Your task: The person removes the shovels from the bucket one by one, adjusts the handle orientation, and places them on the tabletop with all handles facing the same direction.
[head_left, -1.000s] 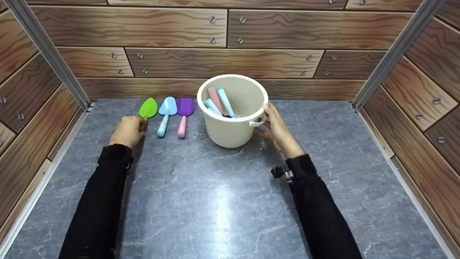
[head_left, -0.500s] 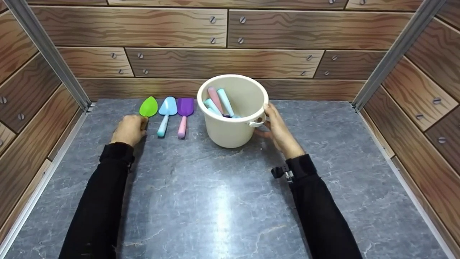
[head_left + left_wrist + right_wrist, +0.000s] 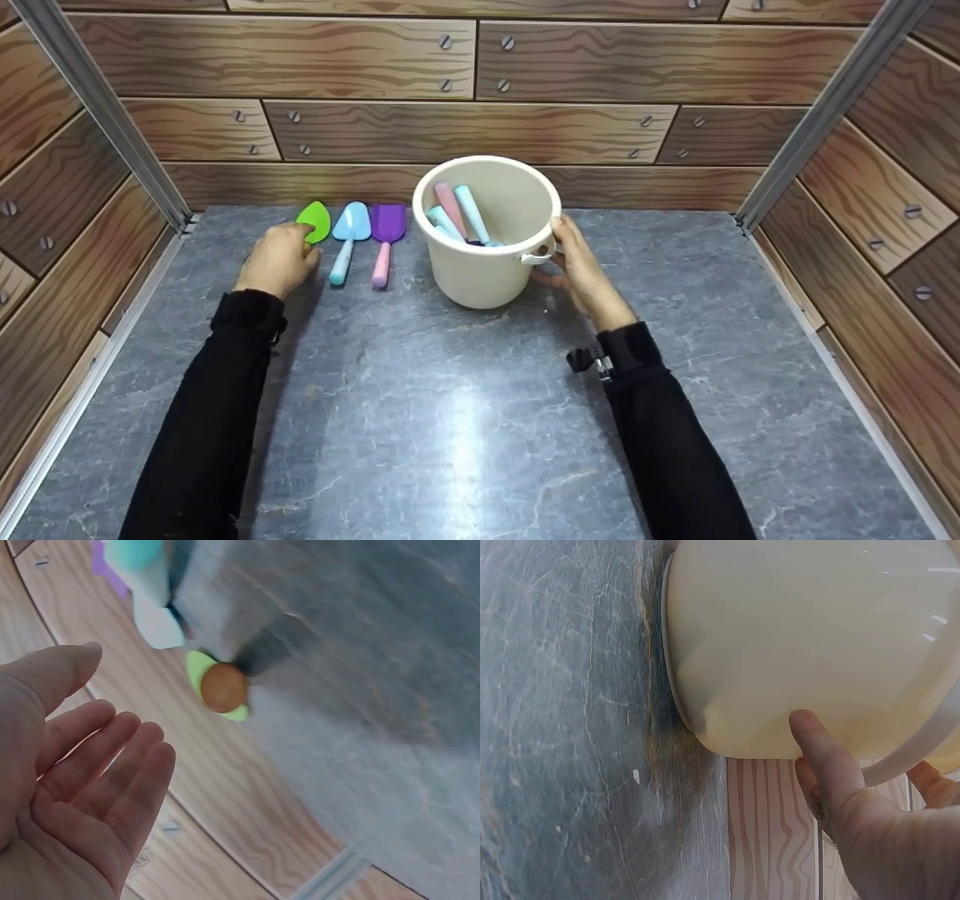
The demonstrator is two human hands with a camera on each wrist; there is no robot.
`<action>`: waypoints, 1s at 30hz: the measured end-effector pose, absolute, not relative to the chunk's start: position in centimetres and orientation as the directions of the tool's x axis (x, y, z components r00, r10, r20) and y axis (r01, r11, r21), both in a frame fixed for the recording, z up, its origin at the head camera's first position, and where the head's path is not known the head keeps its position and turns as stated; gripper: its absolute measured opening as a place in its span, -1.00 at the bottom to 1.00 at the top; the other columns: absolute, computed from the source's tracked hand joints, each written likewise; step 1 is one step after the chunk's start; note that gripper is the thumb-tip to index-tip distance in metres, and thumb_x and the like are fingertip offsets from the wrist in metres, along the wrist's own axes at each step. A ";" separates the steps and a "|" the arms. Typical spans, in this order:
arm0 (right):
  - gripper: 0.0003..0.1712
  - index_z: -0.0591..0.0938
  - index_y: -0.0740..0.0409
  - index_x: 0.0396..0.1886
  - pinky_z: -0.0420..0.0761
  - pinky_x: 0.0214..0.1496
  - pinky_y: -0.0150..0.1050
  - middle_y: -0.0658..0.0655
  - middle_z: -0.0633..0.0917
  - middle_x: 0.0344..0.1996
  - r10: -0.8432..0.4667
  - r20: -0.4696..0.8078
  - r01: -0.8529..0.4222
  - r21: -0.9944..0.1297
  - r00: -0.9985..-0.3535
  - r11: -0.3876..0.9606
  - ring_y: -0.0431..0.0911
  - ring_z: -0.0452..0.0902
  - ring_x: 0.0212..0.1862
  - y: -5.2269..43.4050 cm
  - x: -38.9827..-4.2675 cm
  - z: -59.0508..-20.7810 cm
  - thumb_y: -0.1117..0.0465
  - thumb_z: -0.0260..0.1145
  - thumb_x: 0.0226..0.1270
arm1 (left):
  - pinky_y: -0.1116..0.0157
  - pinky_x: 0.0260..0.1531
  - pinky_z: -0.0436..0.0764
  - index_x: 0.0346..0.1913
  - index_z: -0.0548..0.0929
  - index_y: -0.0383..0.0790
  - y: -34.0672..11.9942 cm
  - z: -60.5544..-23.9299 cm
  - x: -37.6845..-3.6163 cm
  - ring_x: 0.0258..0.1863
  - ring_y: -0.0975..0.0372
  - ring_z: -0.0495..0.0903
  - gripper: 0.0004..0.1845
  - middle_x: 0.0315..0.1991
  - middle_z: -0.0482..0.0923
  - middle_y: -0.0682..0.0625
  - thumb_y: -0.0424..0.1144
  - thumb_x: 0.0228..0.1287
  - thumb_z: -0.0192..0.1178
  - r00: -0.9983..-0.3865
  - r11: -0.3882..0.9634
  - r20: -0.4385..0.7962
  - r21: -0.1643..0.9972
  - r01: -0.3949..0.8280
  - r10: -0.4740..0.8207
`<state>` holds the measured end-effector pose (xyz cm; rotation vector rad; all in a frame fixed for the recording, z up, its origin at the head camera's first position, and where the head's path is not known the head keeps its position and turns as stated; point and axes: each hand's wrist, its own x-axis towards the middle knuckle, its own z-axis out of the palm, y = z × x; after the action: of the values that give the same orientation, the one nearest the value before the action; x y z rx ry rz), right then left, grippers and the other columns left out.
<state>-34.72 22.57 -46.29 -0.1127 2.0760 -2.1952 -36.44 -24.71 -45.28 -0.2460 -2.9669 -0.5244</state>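
Note:
My left hand [image 3: 276, 259] is over a small green spade [image 3: 316, 222] at the back left, partly covering it. In the left wrist view its fingers are spread and relaxed, apart from the spade's round brown handle end [image 3: 223, 688]. Beside it lie a light-blue trowel [image 3: 352, 223] with a turquoise handle and a purple shovel [image 3: 388, 223] with a pink handle. A cream bucket [image 3: 480, 277] stands upright, several pink and turquoise handles [image 3: 469, 210] showing inside. My right hand [image 3: 592, 289] rests against its right side, thumb [image 3: 821, 746] extended along the wall near the bail handle [image 3: 919, 739].
The grey marbled table [image 3: 420, 420] runs back to a wood-patterned wall [image 3: 465, 131]. Similar side walls [image 3: 877, 202] enclose it, with metal posts [image 3: 105, 105] at the back corners.
My left hand has come off the green spade's handle, its fingers opening out and shifting slightly forward and right. The right hand and the bucket keep their places.

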 end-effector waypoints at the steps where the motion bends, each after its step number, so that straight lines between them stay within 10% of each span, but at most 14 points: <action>1: -0.18 0.09 -0.01 0.96 0.48 0.80 0.49 0.38 0.28 0.77 -0.137 -0.027 0.034 -0.998 -0.990 -0.053 0.35 0.36 0.77 22.6 -34.7 -46.3 -0.17 -0.16 0.90 | -0.37 0.45 0.73 0.57 0.61 -0.55 -24.4 -45.1 -36.4 0.37 -0.42 0.75 -0.46 0.47 0.67 -0.56 -0.29 0.74 0.30 -0.978 0.926 0.151 0.329 0.187 0.144; 30: -0.14 0.07 0.01 0.97 0.41 0.82 0.55 0.45 0.18 0.81 -0.151 -0.013 0.025 -0.997 -0.988 -0.076 0.41 0.32 0.80 22.5 -34.6 -46.3 -0.18 -0.12 0.89 | -0.19 0.66 0.66 0.63 0.59 -0.47 -15.4 -39.5 -35.4 0.60 -0.24 0.68 -0.42 0.57 0.66 -0.41 -0.14 0.82 0.23 -0.887 0.855 0.365 0.323 0.405 0.283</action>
<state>-34.61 22.55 -46.29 -0.1406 2.0487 -2.2160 -35.36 -15.38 -39.48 -0.5187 -2.7250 -0.5712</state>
